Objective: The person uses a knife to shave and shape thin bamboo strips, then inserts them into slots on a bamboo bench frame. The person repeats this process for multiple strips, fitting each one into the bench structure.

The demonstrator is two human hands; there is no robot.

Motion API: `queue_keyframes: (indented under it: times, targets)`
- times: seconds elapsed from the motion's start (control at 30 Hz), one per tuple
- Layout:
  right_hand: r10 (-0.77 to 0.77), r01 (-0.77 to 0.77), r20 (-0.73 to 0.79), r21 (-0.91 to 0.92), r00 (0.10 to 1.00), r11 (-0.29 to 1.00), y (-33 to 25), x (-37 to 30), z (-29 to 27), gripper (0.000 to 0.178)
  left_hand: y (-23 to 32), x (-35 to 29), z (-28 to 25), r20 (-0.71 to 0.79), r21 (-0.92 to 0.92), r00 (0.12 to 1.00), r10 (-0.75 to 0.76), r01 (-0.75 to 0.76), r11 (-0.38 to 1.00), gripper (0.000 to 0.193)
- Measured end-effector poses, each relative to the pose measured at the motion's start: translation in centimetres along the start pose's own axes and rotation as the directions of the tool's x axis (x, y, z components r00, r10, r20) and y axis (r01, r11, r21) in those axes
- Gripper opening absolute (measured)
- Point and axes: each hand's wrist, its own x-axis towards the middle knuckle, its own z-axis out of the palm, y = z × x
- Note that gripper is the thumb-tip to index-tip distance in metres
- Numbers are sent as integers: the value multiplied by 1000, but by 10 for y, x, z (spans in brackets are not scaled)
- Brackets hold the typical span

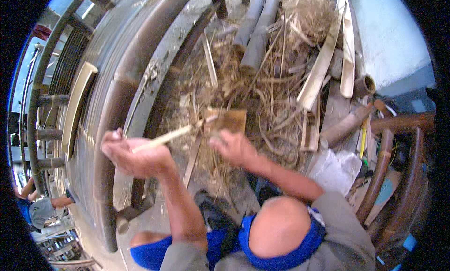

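Note:
My left hand (pixel 138 153) is closed around a pale, narrow bamboo strip (pixel 171 136) left of the middle. The strip slants up to the right, and its far end reaches a darker, blurred tip near a flat brown rectangular piece (pixel 234 120). Just below that piece is my right hand (pixel 232 148), its fingers curled and smeared a little by motion. Whatever sits between those fingers is too blurred to name. Fibrous shavings (pixel 276 116) lie beneath and beyond both hands.
A bamboo bench (pixel 126 78) runs along the left, with a split bamboo piece (pixel 77 109) on it. Dark bamboo poles (pixel 262 36) and split lengths (pixel 323 60) lie ahead. At right are a white plastic bag (pixel 335 170) and a curved bamboo frame (pixel 398 186). Another person (pixel 44 210) is far left.

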Motion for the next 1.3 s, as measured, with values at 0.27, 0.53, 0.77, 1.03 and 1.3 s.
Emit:
queue_keyframes:
  times: [0.27,0.53,0.77,1.03,1.3]
  targets:
    - [87,-87,-12,-26,996,996,7,-2,0,37,-10,2,-8,15,36,999,-32,32,999,43]
    - [254,-266,-101,-123,962,956,26,-4,14,43,-6,3,-4,43,-33,997,-69,70,997,40]
    - [-44,45,-23,59,999,997,30,1,10,52,-8,6,-2,49,-107,989,-139,144,984,38]
    - [-109,110,38,-21,993,994,33,1,6,47,-4,4,-2,36,-51,984,-175,176,983,39]
    - [-30,30,91,-2,995,1000,43,1,8,48,-9,5,2,44,-70,988,-149,152,986,41]
